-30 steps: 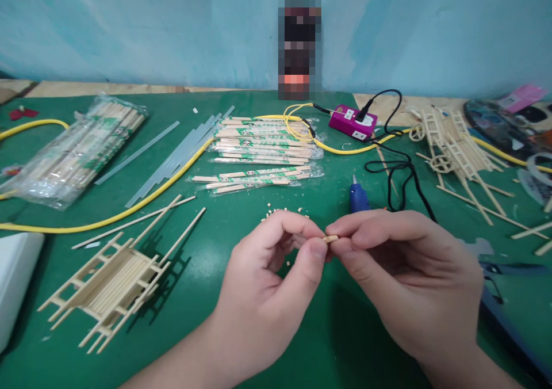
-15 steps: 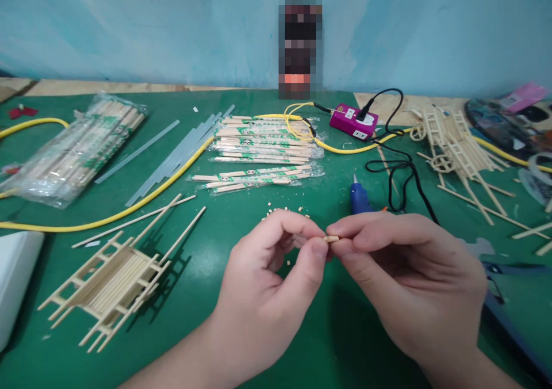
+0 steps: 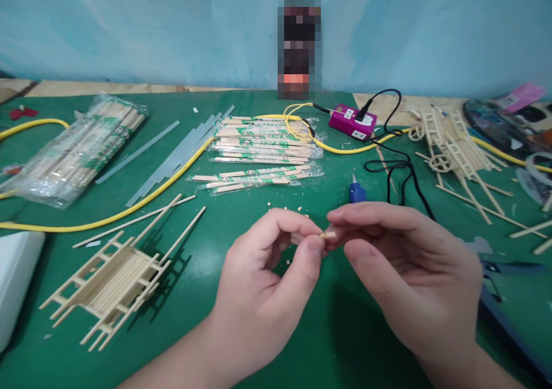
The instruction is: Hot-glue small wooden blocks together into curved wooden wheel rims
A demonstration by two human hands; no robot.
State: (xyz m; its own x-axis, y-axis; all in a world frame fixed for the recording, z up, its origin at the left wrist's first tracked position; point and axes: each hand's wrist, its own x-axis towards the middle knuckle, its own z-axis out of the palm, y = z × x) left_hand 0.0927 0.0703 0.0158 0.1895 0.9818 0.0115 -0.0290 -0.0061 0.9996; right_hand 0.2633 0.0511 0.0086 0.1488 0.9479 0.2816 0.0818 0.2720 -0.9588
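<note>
Between the thumb and forefinger of my left hand (image 3: 276,279) is a short piece of wooden stick (image 3: 329,235), pale and only about a fingertip long. My right hand (image 3: 409,268) is open beside it, thumb apart from the fingers; the fingertips are close behind the piece, and whether they touch it I cannot tell. Tiny wood offcuts (image 3: 301,209) lie scattered beyond my hands, partly hidden by them. Past my right fingers shows the nozzle end of a blue glue gun (image 3: 357,191). To the left stands a small cart-like frame (image 3: 116,285) made of sticks.
Wrapped chopsticks (image 3: 267,141) and translucent glue sticks (image 3: 181,153) lie at the back, near a bagged bundle (image 3: 90,147). A yellow cable (image 3: 172,187) crosses the green table. A purple power strip (image 3: 352,122) and a wheeled stick model (image 3: 452,147) are to the right.
My right thumb has let go of the short stick piece and moved away from its fingers. My left hand still pinches the piece, which now sits slightly higher and further left.
</note>
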